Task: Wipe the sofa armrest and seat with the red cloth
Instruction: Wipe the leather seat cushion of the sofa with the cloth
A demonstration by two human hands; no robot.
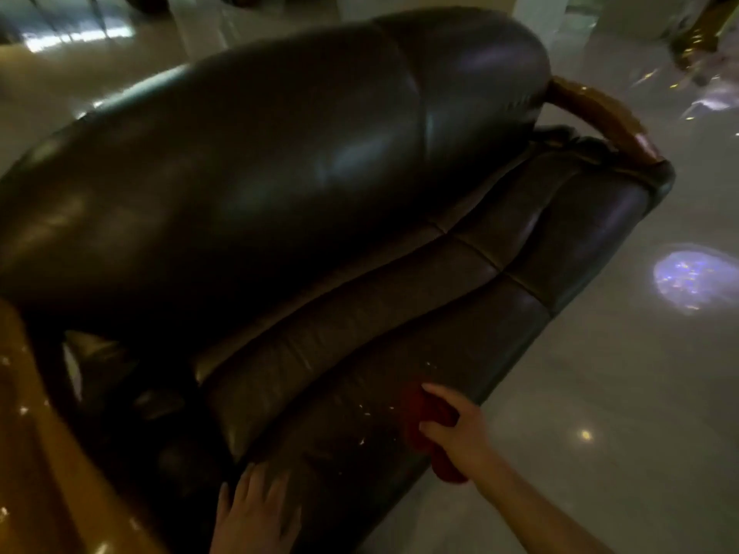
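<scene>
right hand (460,431) is bunching the red cloth (424,425) in a closed grip, pressing it on the sofa seat (360,353) front | left hand (256,513) is lying flat, empty, probably bracing beside it

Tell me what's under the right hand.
The right hand presses the bunched red cloth onto the sofa seat's front edge. The cloth shows above and below the hand; the part under the palm, and the leather beneath it, are covered.
</scene>
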